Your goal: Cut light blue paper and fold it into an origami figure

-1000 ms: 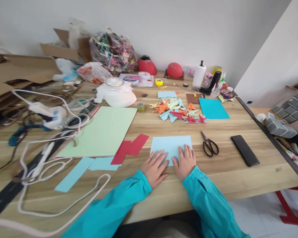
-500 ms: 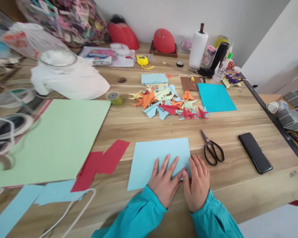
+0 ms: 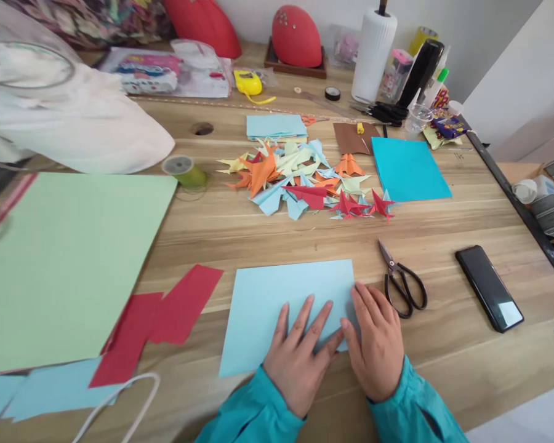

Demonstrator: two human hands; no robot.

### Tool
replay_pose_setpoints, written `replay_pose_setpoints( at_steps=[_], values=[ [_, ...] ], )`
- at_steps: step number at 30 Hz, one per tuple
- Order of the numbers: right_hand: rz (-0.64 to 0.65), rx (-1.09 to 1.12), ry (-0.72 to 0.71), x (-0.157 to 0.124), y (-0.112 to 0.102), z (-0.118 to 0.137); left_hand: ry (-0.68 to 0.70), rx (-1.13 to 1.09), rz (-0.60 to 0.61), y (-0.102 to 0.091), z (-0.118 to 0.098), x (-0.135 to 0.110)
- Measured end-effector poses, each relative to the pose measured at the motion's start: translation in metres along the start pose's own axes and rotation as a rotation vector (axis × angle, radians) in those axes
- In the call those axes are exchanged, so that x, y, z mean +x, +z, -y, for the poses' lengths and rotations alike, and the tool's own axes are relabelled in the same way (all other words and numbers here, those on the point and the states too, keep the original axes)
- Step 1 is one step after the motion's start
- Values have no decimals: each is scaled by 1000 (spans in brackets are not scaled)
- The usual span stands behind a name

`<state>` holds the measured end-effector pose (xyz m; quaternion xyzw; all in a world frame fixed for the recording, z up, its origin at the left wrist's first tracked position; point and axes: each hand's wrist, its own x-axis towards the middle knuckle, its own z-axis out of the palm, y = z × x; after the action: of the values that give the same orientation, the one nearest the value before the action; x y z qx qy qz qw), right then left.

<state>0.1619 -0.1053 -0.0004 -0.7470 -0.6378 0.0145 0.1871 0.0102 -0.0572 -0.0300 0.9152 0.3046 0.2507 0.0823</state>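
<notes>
A light blue sheet of paper [image 3: 263, 301] lies flat on the wooden table in front of me. My left hand [image 3: 302, 354] rests on its lower right part with the fingers spread. At the sheet's right edge sits my right hand [image 3: 376, 338], fingers stretched out and side by side, its thumb on the paper near the left thumb. Neither hand grips anything. Black-handled scissors [image 3: 402, 280] lie just beyond the right hand, tips pointing away. Folded paper pieces [image 3: 300, 178] in orange, red, green and blue form a pile behind the sheet.
Left are large green paper [image 3: 74, 258], red paper strips [image 3: 184, 304] and a white cable [image 3: 143, 403]. A thread spool [image 3: 187, 172] stands behind. Right lies a phone [image 3: 489, 288]; bright blue paper [image 3: 410, 169] is behind the scissors. A paper towel roll [image 3: 373, 55] stands at the back.
The camera view has shifted slightly closer and down. My right hand has slid a little along the sheet's right edge; my left hand stays spread on the paper.
</notes>
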Motion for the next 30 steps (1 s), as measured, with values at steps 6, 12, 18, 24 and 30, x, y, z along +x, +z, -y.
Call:
replay_pose_setpoints(
  at_steps=[6, 12, 18, 24, 30],
  values=[
    [52, 7, -91, 21, -5, -13, -1, -16, -12, -3, 1, 2],
    [59, -10, -86, 21, -2, -13, 6, -7, 8, -3, 1, 2],
    [59, -20, -77, 23, -1, -12, 22, 2, 22, -2, 3, 0],
    [43, -46, -74, 22, 2, -13, 55, 30, 30, 0, 7, -2],
    [47, -60, -77, 22, 4, -14, 120, 10, 81, -2, 12, -4]
  ],
)
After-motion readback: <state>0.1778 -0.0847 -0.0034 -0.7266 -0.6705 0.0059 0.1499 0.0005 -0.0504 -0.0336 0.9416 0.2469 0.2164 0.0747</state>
